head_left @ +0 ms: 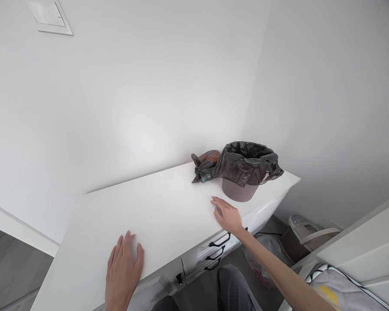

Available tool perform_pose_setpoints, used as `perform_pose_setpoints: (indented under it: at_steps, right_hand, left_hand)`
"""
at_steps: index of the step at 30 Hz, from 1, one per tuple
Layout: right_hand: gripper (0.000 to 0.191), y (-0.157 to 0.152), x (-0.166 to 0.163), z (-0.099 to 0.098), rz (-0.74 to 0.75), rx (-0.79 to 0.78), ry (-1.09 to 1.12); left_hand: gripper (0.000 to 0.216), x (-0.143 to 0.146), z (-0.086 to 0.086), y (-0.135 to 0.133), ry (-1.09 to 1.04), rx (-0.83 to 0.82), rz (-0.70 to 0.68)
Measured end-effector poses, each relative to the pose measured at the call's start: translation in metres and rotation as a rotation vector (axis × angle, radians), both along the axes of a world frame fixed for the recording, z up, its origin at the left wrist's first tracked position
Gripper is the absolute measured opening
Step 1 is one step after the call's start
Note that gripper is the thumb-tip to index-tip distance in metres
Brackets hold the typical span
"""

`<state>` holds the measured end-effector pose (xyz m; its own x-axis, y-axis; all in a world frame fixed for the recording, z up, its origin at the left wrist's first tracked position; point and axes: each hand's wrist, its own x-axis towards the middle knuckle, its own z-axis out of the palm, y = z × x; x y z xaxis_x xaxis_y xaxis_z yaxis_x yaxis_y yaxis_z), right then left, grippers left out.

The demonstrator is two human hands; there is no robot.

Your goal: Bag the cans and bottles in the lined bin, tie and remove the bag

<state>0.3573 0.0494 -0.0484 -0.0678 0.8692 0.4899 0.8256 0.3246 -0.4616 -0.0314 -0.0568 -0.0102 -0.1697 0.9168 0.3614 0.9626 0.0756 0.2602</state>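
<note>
My left hand (123, 268) rests on the white top of a cabinet (155, 216), its fingers stretched out and nothing in them. Farther right, my right hand (227, 214) touches or hovers just over the same surface, fingers extended and slightly curved, also holding nothing. Just beyond it stands a mauve-brown trash bin (240, 191), lined with a black plastic bag (246, 166) folded over its rim. Against the bin's left side lies a knotted dark trash bag (208, 163), with orange and greenish contents showing through.
Black drawer handles (219, 250) line the cabinet's front above my knees (235, 289). On the floor at right are a clear plastic bag (266, 250) and a beige-brown appliance (306, 235). White walls meet behind the bin; a switch plate (52, 16) is at upper left.
</note>
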Motion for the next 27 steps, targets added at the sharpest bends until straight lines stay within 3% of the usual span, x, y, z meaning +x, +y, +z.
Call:
perform_pose_setpoints:
  at_steps: [20,27]
  right_hand:
    - [0.042,0.0082,0.0041,-0.0061,0.033,0.053,0.041]
    - [0.042,0.0067,0.003,0.0003,0.037,0.047,0.054]
  left_hand:
    - [0.065,-0.0003,0.0012,0.0077,-0.015,-0.051,0.032]
    - [0.067,0.0021,0.0058,0.0078,-0.017,-0.05,0.025]
